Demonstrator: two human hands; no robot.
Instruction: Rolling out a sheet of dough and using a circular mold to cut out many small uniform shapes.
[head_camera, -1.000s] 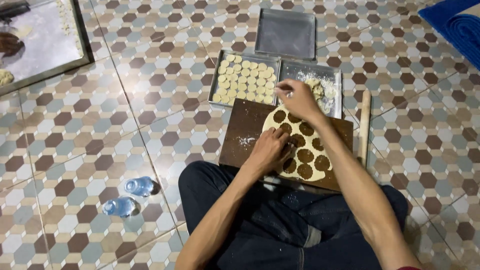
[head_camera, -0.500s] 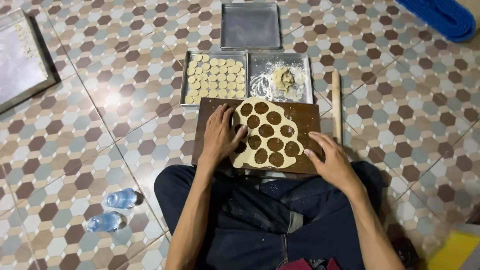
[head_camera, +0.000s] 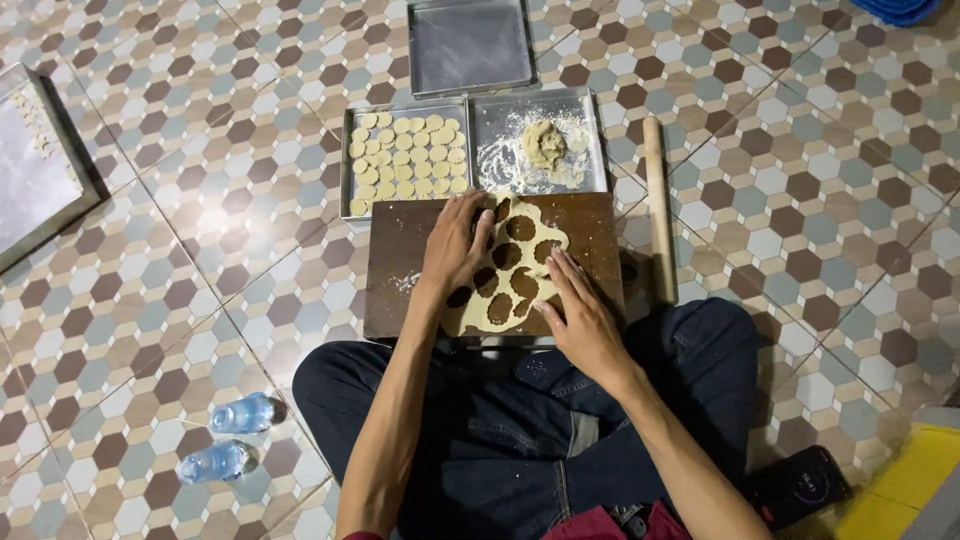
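Dough sheet (head_camera: 540, 235), pale and rolled thin, lies on a dark brown wooden board (head_camera: 400, 270) that rests on the tiled floor (head_camera: 200, 200) just in front of the seated person's crossed legs. Round holes have been cut all over the sheet, so the brown of the board shows through it in circles.

Both hands are on the sheet. The left hand (head_camera: 455, 245) lies palm down on its left part, fingers spread and nearly flat, pressing on the dough and grasping nothing. The right hand (head_camera: 580, 310) rests on the lower right edge of the sheet, fingers stretched out and held loosely together, the fingertips (head_camera: 558, 262) touching the dough; it is likewise unclenched and holds nothing.

Just beyond the board stand two shallow metal trays side by side. The left tray (head_camera: 346, 175) carries rows of small round dough discs (head_camera: 405, 160). The right tray (head_camera: 598, 140) is dusted with flour and holds a lump of dough (head_camera: 543, 143). A third, bare metal tray (head_camera: 468, 45) lies farther off, behind these two. A wooden rolling pin (head_camera: 658, 205) lies on the floor just right of the board, lengthwise away from the person.

Near the person's left knee two small clear water bottles (head_camera: 225, 440) lie on the floor. A large flat metal tray (head_camera: 35, 170) sits at the far left edge of the view, and a dark small device (head_camera: 805, 485) lies by the right leg.
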